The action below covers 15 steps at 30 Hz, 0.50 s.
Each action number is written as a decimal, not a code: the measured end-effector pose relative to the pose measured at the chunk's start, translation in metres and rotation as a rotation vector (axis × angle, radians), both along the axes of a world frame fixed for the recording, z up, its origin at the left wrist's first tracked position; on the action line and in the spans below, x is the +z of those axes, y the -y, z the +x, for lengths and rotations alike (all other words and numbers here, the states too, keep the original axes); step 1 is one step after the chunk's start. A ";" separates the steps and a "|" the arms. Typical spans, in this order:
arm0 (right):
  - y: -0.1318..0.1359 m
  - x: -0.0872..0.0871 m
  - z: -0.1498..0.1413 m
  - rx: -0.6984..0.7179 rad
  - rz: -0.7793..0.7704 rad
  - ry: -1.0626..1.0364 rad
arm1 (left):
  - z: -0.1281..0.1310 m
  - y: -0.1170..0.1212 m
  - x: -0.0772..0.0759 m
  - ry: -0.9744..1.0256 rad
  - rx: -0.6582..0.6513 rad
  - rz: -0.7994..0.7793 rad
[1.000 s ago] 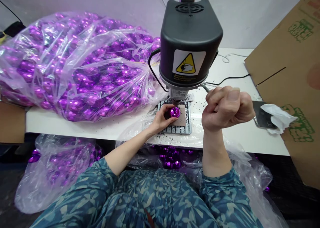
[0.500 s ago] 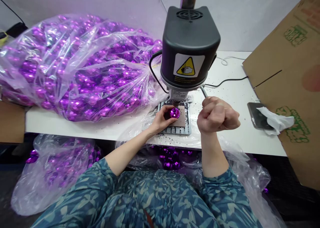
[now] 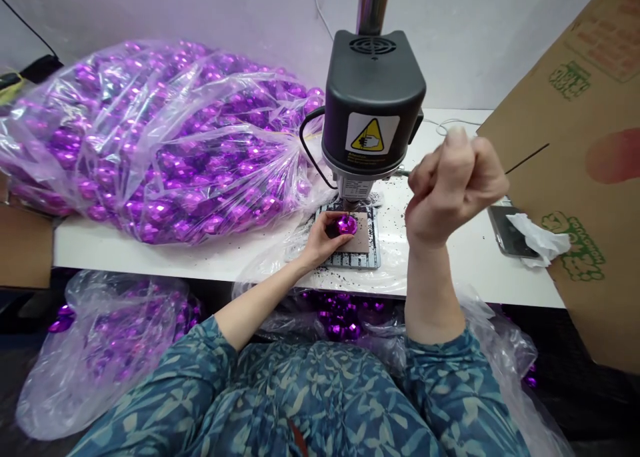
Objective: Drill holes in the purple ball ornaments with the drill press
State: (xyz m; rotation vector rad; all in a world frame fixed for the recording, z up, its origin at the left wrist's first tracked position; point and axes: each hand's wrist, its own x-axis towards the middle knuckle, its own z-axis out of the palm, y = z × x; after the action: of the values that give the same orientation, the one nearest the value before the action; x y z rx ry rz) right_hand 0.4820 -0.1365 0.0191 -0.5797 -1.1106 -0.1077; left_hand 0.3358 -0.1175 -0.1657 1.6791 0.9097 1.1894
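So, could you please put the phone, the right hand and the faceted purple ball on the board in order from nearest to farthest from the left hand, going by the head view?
From the left hand:
1. Purple ball: between its thumb and fingers.
2. Right hand: raised, at the machine's lever.
3. Phone: farther right, on the table.

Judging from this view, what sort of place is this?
Probably a small workshop: a drill press with a warning label, a big bag of shiny purple balls, and dark shavings scattered on the white table.
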 end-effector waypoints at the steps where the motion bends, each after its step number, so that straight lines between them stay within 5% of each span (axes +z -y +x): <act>1: -0.002 0.008 0.000 0.028 -0.026 -0.019 | -0.001 0.004 0.002 -0.024 0.059 0.044; 4: -0.007 0.022 0.000 0.087 -0.087 -0.041 | -0.011 0.031 0.004 -0.080 0.133 0.301; 7: -0.006 0.023 0.001 0.087 -0.118 -0.037 | -0.026 0.074 -0.005 -0.183 -0.165 0.549; 11: -0.003 0.021 0.000 0.092 -0.098 -0.052 | -0.042 0.119 -0.024 -0.390 -0.513 0.628; 15: -0.004 0.022 0.000 0.125 -0.065 -0.079 | -0.049 0.095 -0.024 -0.316 -0.445 0.641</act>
State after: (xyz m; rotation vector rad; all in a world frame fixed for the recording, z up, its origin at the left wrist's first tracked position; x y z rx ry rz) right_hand 0.4825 -0.1320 0.0414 -0.5660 -1.0739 0.0588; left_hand 0.2865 -0.2129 -0.1899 2.4760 0.2898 0.9690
